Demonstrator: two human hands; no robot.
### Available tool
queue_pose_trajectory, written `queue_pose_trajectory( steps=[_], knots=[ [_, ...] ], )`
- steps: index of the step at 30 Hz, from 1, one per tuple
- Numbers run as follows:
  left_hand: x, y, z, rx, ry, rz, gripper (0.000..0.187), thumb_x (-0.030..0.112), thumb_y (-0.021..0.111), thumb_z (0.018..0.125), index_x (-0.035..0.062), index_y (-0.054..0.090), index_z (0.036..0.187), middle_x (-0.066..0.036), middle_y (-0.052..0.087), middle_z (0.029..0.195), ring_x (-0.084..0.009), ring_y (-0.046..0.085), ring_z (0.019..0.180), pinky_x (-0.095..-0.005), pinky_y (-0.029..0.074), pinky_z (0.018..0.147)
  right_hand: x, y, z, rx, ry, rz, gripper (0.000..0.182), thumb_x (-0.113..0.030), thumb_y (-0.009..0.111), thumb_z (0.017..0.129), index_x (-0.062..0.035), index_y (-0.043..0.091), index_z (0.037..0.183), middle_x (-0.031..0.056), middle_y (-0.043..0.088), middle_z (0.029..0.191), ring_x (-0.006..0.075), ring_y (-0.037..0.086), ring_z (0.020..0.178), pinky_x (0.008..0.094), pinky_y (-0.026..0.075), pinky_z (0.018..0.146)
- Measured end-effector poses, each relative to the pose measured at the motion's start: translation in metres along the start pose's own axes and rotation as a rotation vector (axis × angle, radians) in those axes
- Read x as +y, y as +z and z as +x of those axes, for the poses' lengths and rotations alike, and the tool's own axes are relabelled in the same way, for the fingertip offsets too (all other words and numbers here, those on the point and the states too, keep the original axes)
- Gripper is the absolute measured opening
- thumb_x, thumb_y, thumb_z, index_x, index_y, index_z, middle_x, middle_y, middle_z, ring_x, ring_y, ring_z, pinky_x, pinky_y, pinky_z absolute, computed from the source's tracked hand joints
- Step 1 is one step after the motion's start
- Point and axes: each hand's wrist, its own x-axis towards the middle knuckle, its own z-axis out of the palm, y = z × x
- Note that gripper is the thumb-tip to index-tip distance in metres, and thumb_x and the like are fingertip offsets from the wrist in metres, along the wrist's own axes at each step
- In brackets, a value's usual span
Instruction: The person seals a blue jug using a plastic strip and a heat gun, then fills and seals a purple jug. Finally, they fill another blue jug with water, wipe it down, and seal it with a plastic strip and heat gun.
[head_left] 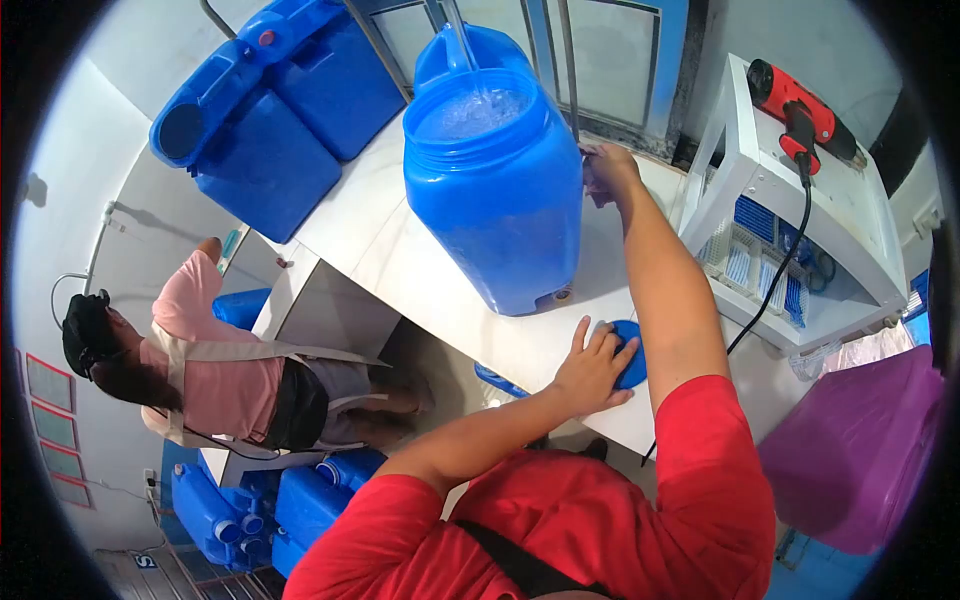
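Observation:
A large blue jerrycan (490, 200) stands upright on the white counter, its wide mouth uncapped, with water (475, 112) pouring in from a thin pipe above. At its right side, my right hand (612, 172) is closed on a crumpled pinkish cloth (596, 185), partly hidden behind the can. Nearer to me, my left hand (597, 370) lies with fingers spread over the left part of a round blue cap (631, 356) on the counter. Its fingertips touch the cap.
More blue jerrycans (270, 150) stand at the counter's left, others (225, 515) lower left. A co-worker (225, 380) in pink stands left. On a white shelf rack (830, 200) lies a red heat gun (805, 110), its black cord crossing the counter. A purple bin (855, 450) is at right.

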Motion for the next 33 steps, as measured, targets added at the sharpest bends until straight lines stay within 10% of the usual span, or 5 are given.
queue_pose_trajectory(
  steps=[9, 24, 26, 33],
  knots=[
    [0.004, -0.019, 0.001, 0.105, -0.116, -0.19, 0.093, 0.051, 0.081, 0.063, 0.0001, 0.047, 0.133, -0.025, 0.046, 0.135, -0.0419, 0.044, 0.129, -0.0499, 0.042, 0.102, -0.037, 0.001, -0.014, -0.082, 0.004, -0.03, 0.018, -0.019, 0.053, 0.098, -0.0098, 0.067, 0.101, 0.0119, 0.07, 0.074, 0.0208, 0.061, 0.047, 0.0369, 0.046, 0.039],
    [-0.076, -0.212, -0.169, 0.04, -0.485, -0.459, 0.092, 0.053, 0.086, 0.062, -0.0007, 0.052, 0.128, -0.023, 0.057, 0.121, -0.0349, 0.058, 0.112, -0.0408, 0.047, 0.098, -0.018, 0.023, 0.024, -0.076, -0.154, 0.224, 0.019, -0.018, 0.055, 0.093, -0.0067, 0.067, 0.101, 0.0106, 0.069, 0.071, 0.0221, 0.067, 0.053, 0.0376, 0.052, 0.049],
    [-0.073, -0.247, -0.188, 0.137, -0.51, -0.365, 0.091, 0.05, 0.088, 0.061, -0.0002, 0.052, 0.128, -0.021, 0.056, 0.121, -0.0334, 0.057, 0.111, -0.0398, 0.047, 0.096, -0.019, 0.018, 0.008, 0.127, -0.389, -0.293, 0.018, -0.018, 0.055, 0.094, -0.006, 0.067, 0.101, 0.0125, 0.069, 0.072, 0.0239, 0.068, 0.055, 0.0387, 0.053, 0.051],
    [-0.033, -0.337, -0.222, 0.395, -0.533, -0.196, 0.089, 0.046, 0.089, 0.059, 0.0029, 0.05, 0.127, -0.022, 0.052, 0.137, -0.0338, 0.052, 0.127, -0.0393, 0.04, 0.103, 0.074, 0.017, 0.014, 0.406, -0.494, -0.553, 0.024, -0.026, 0.055, 0.096, -0.0067, 0.069, 0.096, 0.0221, 0.07, 0.089, 0.0377, 0.069, 0.084, 0.0471, 0.054, 0.074]
  ],
)
